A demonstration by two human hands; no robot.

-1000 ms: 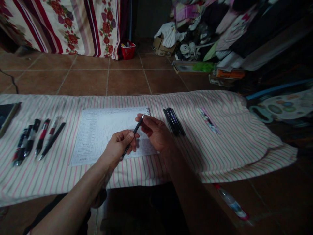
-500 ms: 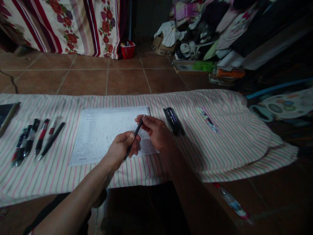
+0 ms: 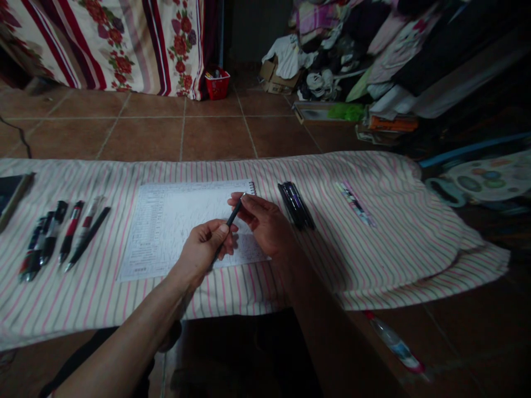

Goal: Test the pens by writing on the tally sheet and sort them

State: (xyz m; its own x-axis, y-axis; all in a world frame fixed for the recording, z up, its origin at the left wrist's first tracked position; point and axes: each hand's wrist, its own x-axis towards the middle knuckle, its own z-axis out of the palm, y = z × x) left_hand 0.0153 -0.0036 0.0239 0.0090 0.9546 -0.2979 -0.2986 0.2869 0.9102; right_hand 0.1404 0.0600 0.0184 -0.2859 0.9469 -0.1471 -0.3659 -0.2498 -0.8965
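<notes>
A slim black pen (image 3: 234, 214) slants between my two hands above a spiral-bound sheet (image 3: 166, 232) covered in writing. My left hand (image 3: 207, 239) is closed round the pen's lower barrel, thumb on top. At its upper, pale tip, the fingertips of my right hand (image 3: 265, 218) pinch it. Just right of the paper lies a bundle of dark pens (image 3: 296, 204), nearest my right hand. Several pens, among them a red and black pen (image 3: 71, 231) and a black pen (image 3: 88, 239), lie in a row to the left.
A striped cloth (image 3: 373, 249) covers the table. A patterned pen (image 3: 355, 203) lies farther right, and a dark flat object (image 3: 14, 193) at the left edge. Below the front right edge, a plastic bottle (image 3: 396, 344) lies on the floor. Beyond stands a red basket (image 3: 217, 85).
Both hands keep their hold on the pen, which has shifted only very slightly upward with them. Everything on the table stays in place.
</notes>
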